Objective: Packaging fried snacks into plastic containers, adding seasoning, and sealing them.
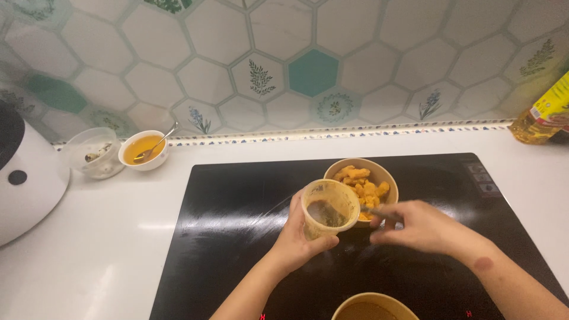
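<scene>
Wrapped around a small paper cup (329,208), my left hand (302,237) tilts its mouth toward me, showing a brownish, smeared inside with dark sauce at the bottom. My right hand (418,226) has its fingers pinched together on a thin utensil (370,210) that reaches into the cup; I cannot tell what kind it is. Just behind the cup sits a paper bowl (379,175) of orange-yellow battered pieces, resting on a black glass cooktop (231,225). Another paper bowl (373,306) shows at the near edge. On the white counter (106,249) stand a white bowl of amber liquid with a spoon (143,150) and a clear plastic tub (92,152), below hexagonal wall tiles (314,71).
</scene>
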